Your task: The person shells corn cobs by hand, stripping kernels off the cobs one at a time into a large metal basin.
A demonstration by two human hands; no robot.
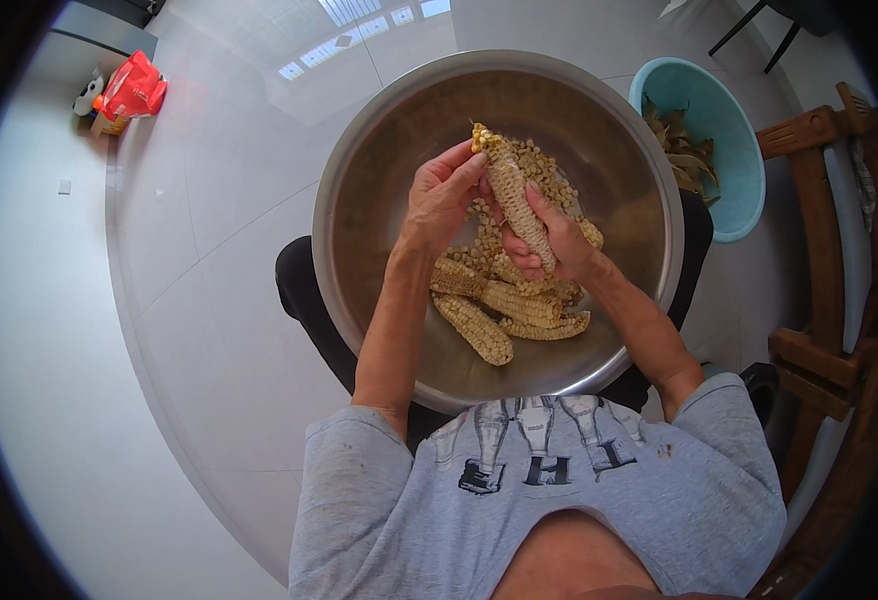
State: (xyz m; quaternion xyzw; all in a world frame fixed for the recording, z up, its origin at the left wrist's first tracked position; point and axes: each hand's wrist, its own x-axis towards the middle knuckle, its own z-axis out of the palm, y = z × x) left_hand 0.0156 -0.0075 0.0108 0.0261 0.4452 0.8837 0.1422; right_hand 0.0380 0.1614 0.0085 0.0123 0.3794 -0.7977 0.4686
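A mostly bare corn cob [515, 196], with some kernels left at its far tip, is held over a large metal basin [349, 150]. My right hand [559, 238] is wrapped around the cob's near end. My left hand [443, 191] grips it near the kernelled tip, thumb against the cob and some fingers hidden behind it. Loose corn kernels [540, 165] lie in the basin beneath and beyond the hands. Several ears of dried corn [476, 328] with kernels on them lie in the basin's near half, partly overlapping.
The basin rests on my legs. At its far right stands a light blue plastic tub [739, 165] with dry corn husks [686, 154]. Wooden furniture [821, 232] runs along the right side. A red bag [135, 86] stands by the wall at the far left.
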